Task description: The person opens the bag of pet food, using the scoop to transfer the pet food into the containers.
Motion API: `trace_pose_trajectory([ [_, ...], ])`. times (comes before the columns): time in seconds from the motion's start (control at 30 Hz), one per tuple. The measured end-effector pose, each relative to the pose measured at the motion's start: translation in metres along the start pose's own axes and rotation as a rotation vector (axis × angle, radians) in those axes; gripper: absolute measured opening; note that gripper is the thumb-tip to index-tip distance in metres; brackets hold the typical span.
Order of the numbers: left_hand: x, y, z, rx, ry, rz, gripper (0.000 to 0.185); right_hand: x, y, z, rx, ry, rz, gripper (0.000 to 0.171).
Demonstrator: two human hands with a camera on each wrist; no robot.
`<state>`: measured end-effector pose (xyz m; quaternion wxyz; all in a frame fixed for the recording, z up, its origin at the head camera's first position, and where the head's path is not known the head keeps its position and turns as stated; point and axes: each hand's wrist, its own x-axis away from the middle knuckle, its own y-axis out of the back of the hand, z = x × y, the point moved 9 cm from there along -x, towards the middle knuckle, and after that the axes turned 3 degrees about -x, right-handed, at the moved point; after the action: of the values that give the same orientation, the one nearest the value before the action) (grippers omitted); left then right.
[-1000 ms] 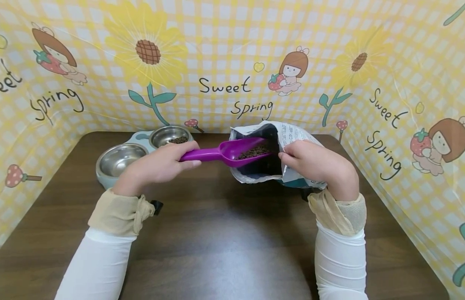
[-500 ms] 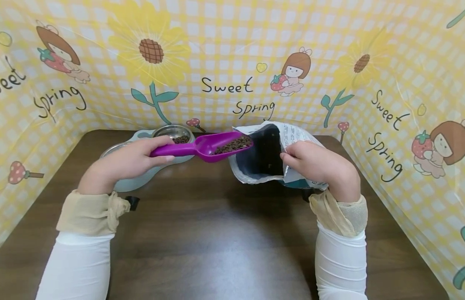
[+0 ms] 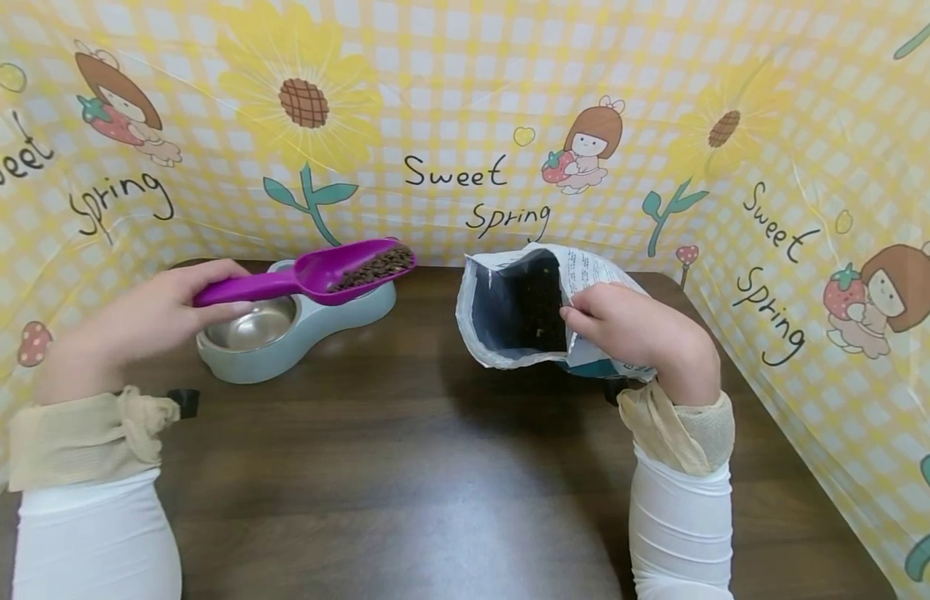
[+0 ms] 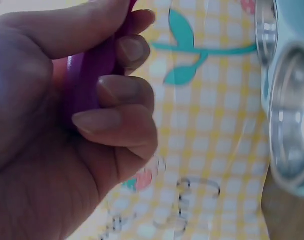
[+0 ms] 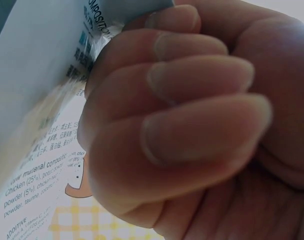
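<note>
Dark brown wood, that's the table (image 3: 435,467) under everything, ringed by the yellow checked backdrop (image 3: 465,100). On it, right of centre, the open food bag (image 3: 521,312) lies mouth toward me, my right hand (image 3: 630,329) pinching its rim, fingers (image 5: 192,80) curled tight round the printed edge. Far left sits the pale twin-bowl feeder (image 3: 285,329), steel bowls shining. My left hand (image 3: 146,312) grips the purple scoop (image 3: 315,275) by its handle, fingers (image 4: 117,90) wrapped round it, held above the feeder. Brown kibble (image 3: 371,267) fills the scoop's bowl.
</note>
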<state>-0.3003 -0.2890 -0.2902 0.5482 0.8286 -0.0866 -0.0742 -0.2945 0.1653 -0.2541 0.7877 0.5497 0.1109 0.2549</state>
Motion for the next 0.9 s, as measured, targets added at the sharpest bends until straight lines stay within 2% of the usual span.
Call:
trace_pose_trajectory([
  [0.27,0.024,0.013,0.061,0.003,0.075,-0.045,0.028,0.001,-0.001,-0.002,-0.012,0.0,0.008,0.043],
  [0.37,0.032,0.017,0.079,-0.007,0.093,-0.076,0.027,0.002,-0.002,-0.004,-0.009,-0.005,0.01,0.043],
  [0.53,0.042,0.023,0.096,-0.011,0.075,-0.154,0.019,0.003,-0.003,-0.006,-0.016,-0.016,0.015,0.043],
  [0.77,0.047,0.022,0.12,-0.041,0.052,-0.161,0.013,0.003,-0.004,-0.006,-0.025,-0.002,0.005,0.043],
  [0.83,0.05,0.024,0.127,-0.041,0.046,-0.177,0.008,0.003,-0.003,-0.006,-0.017,-0.002,0.003,0.042],
  [0.9,0.052,0.028,0.132,-0.061,0.033,-0.211,0.013,0.003,-0.001,-0.006,-0.007,-0.009,-0.001,0.041],
])
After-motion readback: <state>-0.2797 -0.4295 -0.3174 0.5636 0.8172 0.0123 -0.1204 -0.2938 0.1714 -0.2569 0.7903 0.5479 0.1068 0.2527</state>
